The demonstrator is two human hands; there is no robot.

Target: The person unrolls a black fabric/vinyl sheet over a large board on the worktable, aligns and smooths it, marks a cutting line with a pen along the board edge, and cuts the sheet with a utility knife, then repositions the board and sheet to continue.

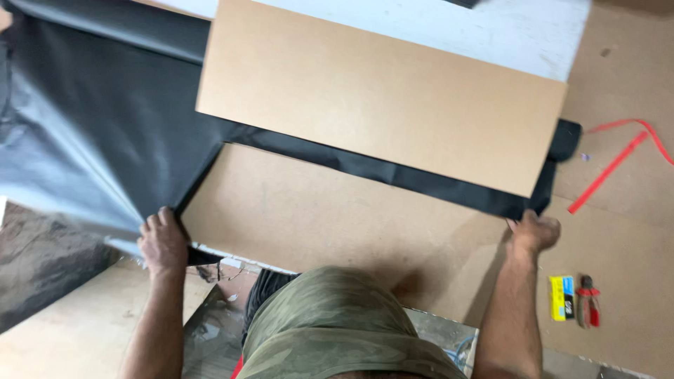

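A large black sheet [98, 126] spreads over the left of the worktable and runs as a strip under a rectangular brown board [379, 98]. My left hand [163, 242] grips the sheet's near edge at the table's front left. My right hand [535, 231] pinches the sheet's near right corner, just below the board's right end. Both hands rest on the big brown tabletop board [330, 217].
A red strap [612, 165] lies at the right. A small yellow and black pack [562, 297] and red-handled pliers [588, 300] sit near the front right. A white surface [491, 31] lies behind the board. Lower wooden boards [84, 323] are at left.
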